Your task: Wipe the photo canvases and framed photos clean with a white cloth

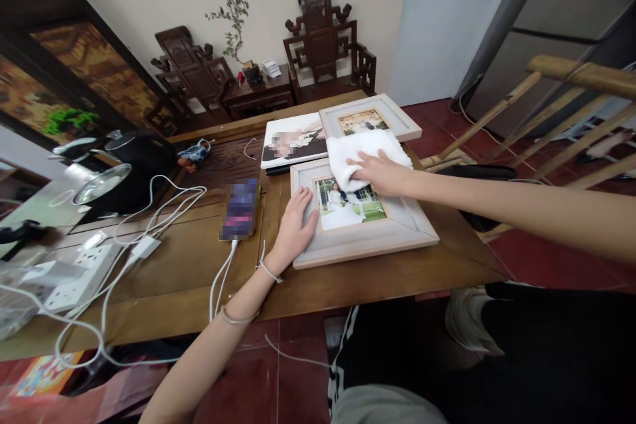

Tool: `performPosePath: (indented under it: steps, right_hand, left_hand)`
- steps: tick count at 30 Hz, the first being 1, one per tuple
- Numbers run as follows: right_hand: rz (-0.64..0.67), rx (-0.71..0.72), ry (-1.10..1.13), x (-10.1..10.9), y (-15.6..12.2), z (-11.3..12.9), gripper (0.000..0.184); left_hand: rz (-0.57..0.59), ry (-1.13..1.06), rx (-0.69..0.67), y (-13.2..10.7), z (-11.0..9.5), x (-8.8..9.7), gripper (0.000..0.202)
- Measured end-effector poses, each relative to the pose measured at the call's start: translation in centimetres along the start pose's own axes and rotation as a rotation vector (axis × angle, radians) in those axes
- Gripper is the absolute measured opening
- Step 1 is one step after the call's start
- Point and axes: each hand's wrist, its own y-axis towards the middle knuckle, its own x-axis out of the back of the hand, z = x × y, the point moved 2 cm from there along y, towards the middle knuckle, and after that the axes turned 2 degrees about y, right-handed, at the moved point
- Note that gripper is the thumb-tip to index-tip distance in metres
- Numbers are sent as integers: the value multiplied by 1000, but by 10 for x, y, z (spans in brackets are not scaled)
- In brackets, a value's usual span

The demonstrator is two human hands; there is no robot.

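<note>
A picture frame (368,238) with a pale wooden border lies flat near the table's front edge, a wedding photo inside. My left hand (297,225) rests on its left border, fingers stretched and lying flat. Over the frame's far side, a folded white cloth (368,146) covers part of the border and the photo's top. My right hand (380,172) presses on this cloth and grips it, fingertips partly sunk into the fabric. Behind lies a second picture frame (402,118), partly under the cloth. Beside that sits a photo album or panel (293,139) with a picture on top.
A phone (240,210) on a white cable lies left of my left hand. Farther left are a power strip (82,275), tangled white cables and a black kettle (134,159). A bamboo chair (556,99) stands to the right. Carved chairs (320,40) line the wall behind.
</note>
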Motion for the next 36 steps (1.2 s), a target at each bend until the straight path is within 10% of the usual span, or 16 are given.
performPosePath:
  steps: [16,30,36]
  right_hand:
    - [347,86,351,54,-106,108,58]
    - [-42,-50,-44,-5,-2,4,85]
    - [42,-62,-75,-4,5,18,78]
  left_hand:
    - [-16,11,-9,0,-1,0,44]
    - [-4,15,-10,0,1,-1,44]
    - [3,9,-8,0,1,0,45]
